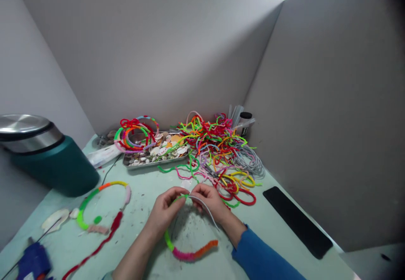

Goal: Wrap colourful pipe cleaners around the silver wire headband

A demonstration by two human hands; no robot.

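My left hand is closed in a pinch on the green section of a partly wrapped wire hoop. Fuzzy pipe cleaner covers the hoop in yellow-green, magenta and orange, and its orange end curves toward the right. From between my fingertips a bare grey wire end bends down to the right. My right hand also pinches at this spot, close to the left fingertips; its fingers partly hide whether it grips the wire or the green pipe cleaner. Both hands are just above the table.
Another wrapped hoop with a red tail lies left, near a blue glue gun and a teal bottle. Behind are a metal tray of shells, finished hoops, tangled pipe cleaners, coiled wire and yellow-handled scissors. A black strip lies right.
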